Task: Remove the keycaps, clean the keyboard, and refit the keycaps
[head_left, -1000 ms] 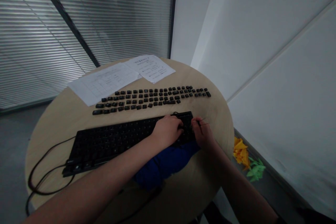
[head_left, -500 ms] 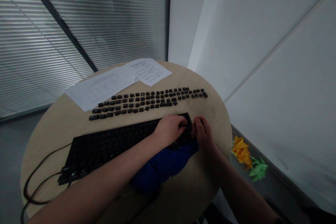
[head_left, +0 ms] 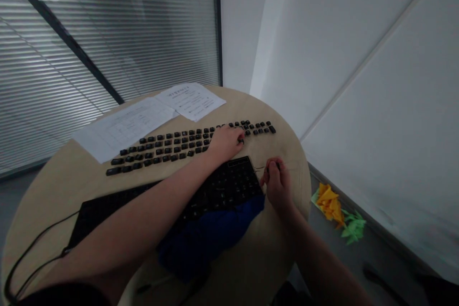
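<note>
Left hand (head_left: 226, 142) has gone from the keyboard's right end up to the loose keycaps; right hand (head_left: 277, 177) is about where it was, just off the keyboard's right edge. View has swung a bit too.

Keyboard (head_left: 233, 181) sits slantwise on the round table (head_left: 287, 148), right end uncovered, middle hidden under the left forearm. Left fingertips are curled in around a dark keycap (head_left: 241, 141) at the right part of the rows; can't tell if it's pinched or just touched. Right fingers are together, clamped on a thin wire (head_left: 260, 169) that sticks out both sides; rest of it is hidden in the fist.

Loose keycaps (head_left: 177, 141) lie in slanted rows beyond the keyboard, left hand covering some. Blue cloth (head_left: 215, 234) is bunched along the keyboard's near edge, touching it. Black cable (head_left: 34, 236) loops at the left end, partly blocked by the forearm.

Further out: two printed sheets, left one (head_left: 125, 126) and right one (head_left: 193, 100), overlapping at the far edge. Blinds (head_left: 161, 24) behind, white wall (head_left: 340, 57) right. Orange paper (head_left: 329, 203) and green paper (head_left: 353, 227) on the floor by the wall.
</note>
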